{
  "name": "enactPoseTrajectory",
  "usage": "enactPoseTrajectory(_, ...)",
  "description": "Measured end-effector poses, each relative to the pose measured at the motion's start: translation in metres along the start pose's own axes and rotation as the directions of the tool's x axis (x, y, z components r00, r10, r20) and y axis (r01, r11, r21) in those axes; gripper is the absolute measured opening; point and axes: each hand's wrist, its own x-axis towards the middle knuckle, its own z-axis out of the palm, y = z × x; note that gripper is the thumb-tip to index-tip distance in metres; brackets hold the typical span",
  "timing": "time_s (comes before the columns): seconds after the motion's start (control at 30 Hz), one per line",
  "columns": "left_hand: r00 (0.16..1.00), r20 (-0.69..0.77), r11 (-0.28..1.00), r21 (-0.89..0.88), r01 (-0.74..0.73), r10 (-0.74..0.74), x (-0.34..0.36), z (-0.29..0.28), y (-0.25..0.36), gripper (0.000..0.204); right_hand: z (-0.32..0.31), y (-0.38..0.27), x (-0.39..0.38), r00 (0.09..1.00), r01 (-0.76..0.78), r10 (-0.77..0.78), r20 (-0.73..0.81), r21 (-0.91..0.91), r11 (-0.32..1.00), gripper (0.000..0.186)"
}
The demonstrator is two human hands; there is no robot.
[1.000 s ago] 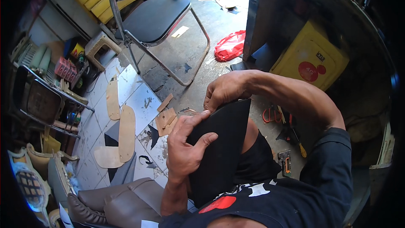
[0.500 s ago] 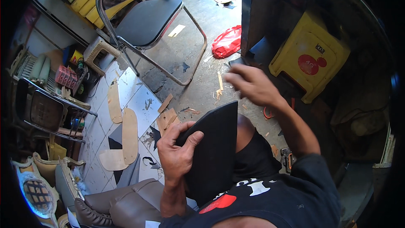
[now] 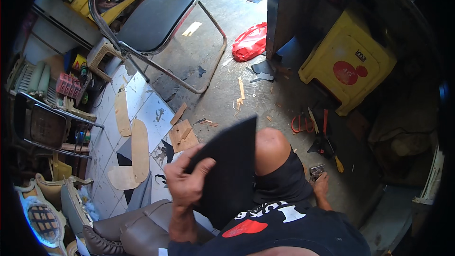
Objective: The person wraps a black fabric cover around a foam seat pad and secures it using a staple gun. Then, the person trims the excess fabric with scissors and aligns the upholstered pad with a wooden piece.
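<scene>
My left hand (image 3: pixel 186 182) grips a curved black panel (image 3: pixel 227 166) upright beside my bare knee (image 3: pixel 271 149), thumb on its face and fingers over the edge. Low at the right of that knee, my right hand (image 3: pixel 320 181) is closed on a metal staple gun (image 3: pixel 316 169) at floor level, partly hidden by my leg and shorts. Near it on the floor lie orange-handled scissors (image 3: pixel 301 124) and a yellow-handled screwdriver (image 3: pixel 339 163).
A folding chair (image 3: pixel 156 19) stands ahead, with red plastic bundle (image 3: pixel 249 42) beside a dark panel. A yellow stool (image 3: pixel 348 61) is at right. Tan cut pieces (image 3: pixel 140 151) lie on tiles at left, near a brown cushion (image 3: pixel 142 230) and carved chair frames (image 3: pixel 45 215).
My right hand has left the black panel's top edge and reached down and back to the staple gun on the floor. The panel and my left hand have shifted slightly left.
</scene>
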Motion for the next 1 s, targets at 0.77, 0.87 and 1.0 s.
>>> enactPoseTrajectory(0.77, 0.564, 0.516, 0.166, 0.626, -0.762, 0.644, -0.007, 0.126, -0.022, 0.017, -0.281, -0.130, -0.146, 0.591, 0.556, -0.785, 0.186, 0.611, 0.564, 0.039)
enactPoseTrajectory(0.87, 0.547, 0.501, 0.158, 0.624, -0.765, 0.671, -0.011, 0.123, -0.028, 0.017, -0.287, -0.160, -0.164, 0.449, 0.728, -0.885, 0.126, 0.523, 0.444, 0.042)
enactPoseTrajectory(1.0, 0.578, 0.459, 0.210, 0.632, -0.746, 0.674, -0.013, 0.123, -0.033, 0.016, -0.305, -0.182, -0.167, 0.436, 0.760, -0.861, 0.261, 0.406, 0.508, 0.041)
